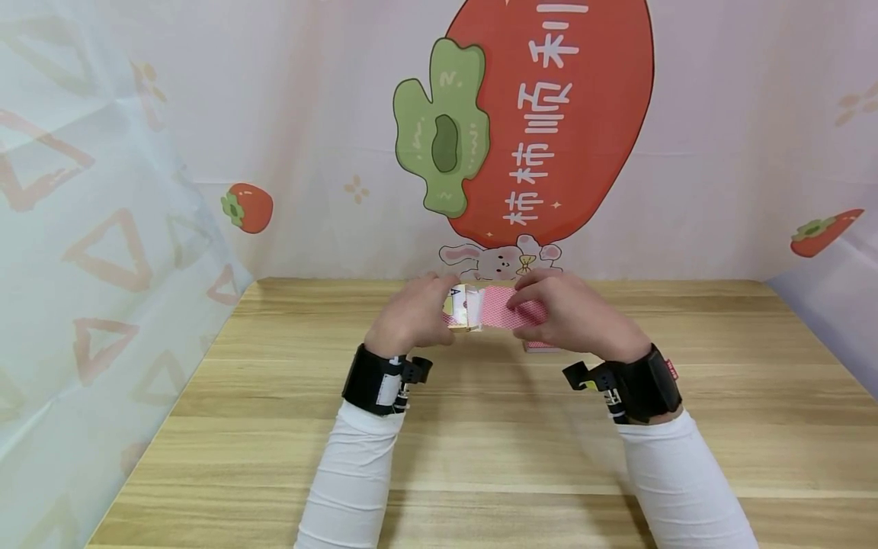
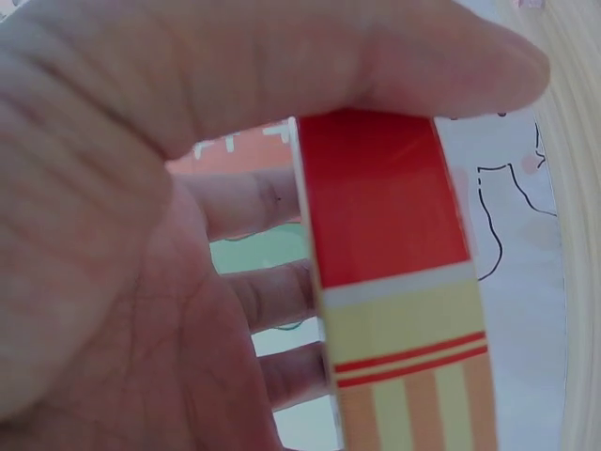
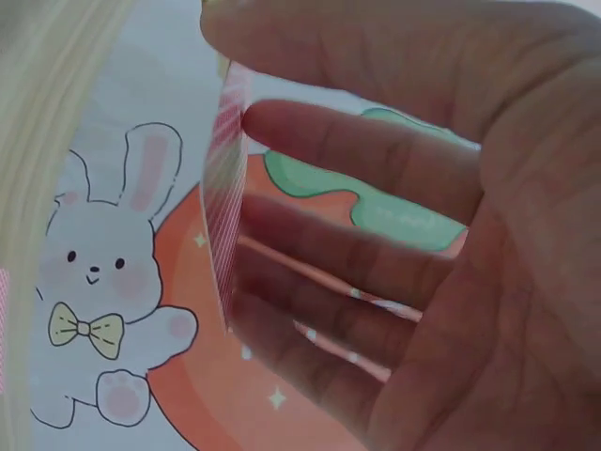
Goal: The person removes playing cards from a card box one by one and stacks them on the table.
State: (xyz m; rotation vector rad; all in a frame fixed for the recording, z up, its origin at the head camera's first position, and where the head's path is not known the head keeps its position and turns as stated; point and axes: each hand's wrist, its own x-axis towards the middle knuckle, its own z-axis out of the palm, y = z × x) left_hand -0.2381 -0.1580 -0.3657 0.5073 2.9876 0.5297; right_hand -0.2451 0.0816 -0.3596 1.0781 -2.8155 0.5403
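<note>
My left hand (image 1: 414, 313) grips a small playing-card box (image 1: 457, 311) above the far part of the table. In the left wrist view the box (image 2: 390, 207) shows a red panel, a yellow band and stripes, with the thumb along its upper edge and fingers behind. My right hand (image 1: 579, 314) pinches pink-patterned playing cards (image 1: 499, 306) at the box's right end. Whether their edge is inside the box I cannot tell. The right wrist view shows the cards (image 3: 223, 207) nearly edge-on; how many is unclear. On the table, a pink-patterned stack (image 1: 542, 347) lies partly hidden beneath my right hand.
A wood-grain table (image 1: 480, 442) spans the view. Behind it hangs a pale cloth (image 1: 329, 114) with a large red persimmon print and a rabbit print, close beyond my hands. Another pale cloth (image 1: 82, 252) borders the left side.
</note>
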